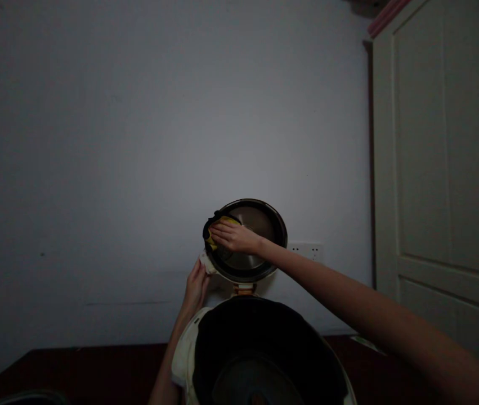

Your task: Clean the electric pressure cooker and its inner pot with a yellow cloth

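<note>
An electric cooker [186,349] stands on a dark table with its lid [264,222] tilted up on a hinge at the back. Against the left part of the lid's inner face, my right hand [233,235] presses a yellow and black cloth [211,242], fingers together over it. My left hand [197,284] grips the white outer edge of the lid at its lower left; the fingertips are partly hidden behind it. Below the lid, the cooker's dark inner cavity [260,332] faces up, with a round base dimly visible at the bottom.
The dark red table [108,365] runs along a plain pale wall [146,140]. Behind my right forearm is a wall socket [307,250]. A cream cabinet [425,157] rises at the right. At the lower left, a curved dark rim [32,396] shows.
</note>
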Demonstrator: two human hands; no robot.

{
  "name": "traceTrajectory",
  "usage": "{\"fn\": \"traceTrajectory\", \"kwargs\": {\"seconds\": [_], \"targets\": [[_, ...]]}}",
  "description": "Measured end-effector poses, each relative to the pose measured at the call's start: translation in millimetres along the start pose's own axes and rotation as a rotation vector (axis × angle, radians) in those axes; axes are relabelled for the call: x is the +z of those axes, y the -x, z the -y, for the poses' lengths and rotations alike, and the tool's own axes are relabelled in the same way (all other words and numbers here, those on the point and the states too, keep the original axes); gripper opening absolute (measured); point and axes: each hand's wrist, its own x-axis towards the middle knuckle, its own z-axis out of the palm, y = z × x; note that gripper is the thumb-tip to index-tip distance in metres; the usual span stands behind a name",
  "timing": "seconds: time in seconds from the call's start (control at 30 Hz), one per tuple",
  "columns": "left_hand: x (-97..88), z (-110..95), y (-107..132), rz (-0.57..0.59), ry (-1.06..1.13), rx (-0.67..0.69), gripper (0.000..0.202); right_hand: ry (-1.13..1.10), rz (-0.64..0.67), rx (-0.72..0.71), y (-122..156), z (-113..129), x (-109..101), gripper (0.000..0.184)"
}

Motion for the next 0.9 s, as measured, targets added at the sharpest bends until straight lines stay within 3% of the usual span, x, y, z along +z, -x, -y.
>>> {"fn": "traceTrajectory", "kwargs": {"seconds": [0.13,0.6,0.9], "targets": [[-2.3,2,-1,-0.023,-0.014,-0.008,0.046,0.005,0.035,-0.023,2,-11,-4,0.029],[-1.5,2,-1,-0.030,0.040,-0.017,0.047,0.020,0.042,-0.091,4,-13,-4,0.030],[-0.7,-1,1,0.000,-0.009,-0.003,0.047,0.024,0.123,0.148,20,-39,-18,0.033]]}}
